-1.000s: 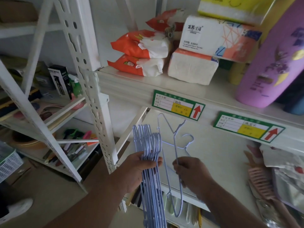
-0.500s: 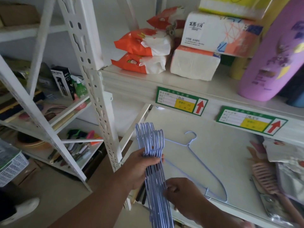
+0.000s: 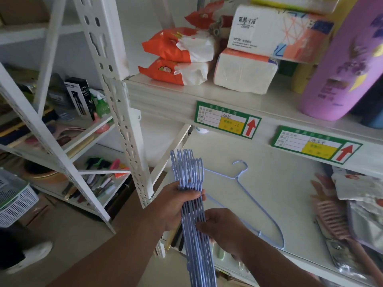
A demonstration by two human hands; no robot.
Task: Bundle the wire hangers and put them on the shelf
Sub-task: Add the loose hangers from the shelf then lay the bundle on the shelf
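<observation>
1. Hands meet at the lower middle of the view: the left hand (image 3: pixel 176 206) reaches in from 7 o'clock, forearm angled up to the right, with its fingers curled round a bundle of pale blue wire hangers (image 3: pixel 193 206) just below the hooks.
2. The right hand (image 3: pixel 223 226) comes in from 5 o'clock and grasps the same bundle lower down, fingers wrapped on the wires from the right side.
3. The bundle stands nearly upright, hooks at 12 o'clock, lower ends running out of view at 6 o'clock; its exact count cannot be told, though roughly seven or eight hooks show.
4. One single pale blue wire hanger (image 3: pixel 248 195) lies flat on the white metal shelf (image 3: pixel 279 183), at 3 o'clock of the hands, hook pointing away toward 12 o'clock; its near corner lies just beside the right hand.
5. Two green price labels with red arrows (image 3: pixel 228 120) are fixed to the front edge of the shelf above.
6. On that upper shelf sit two orange-and-white tissue packs (image 3: pixel 178 56), stacked white tissue packs (image 3: pixel 248 67) and one tall purple bottle (image 3: pixel 339 69).
7. A pink comb (image 3: pixel 335 218) lies on the hanger shelf at 3 o'clock.
</observation>
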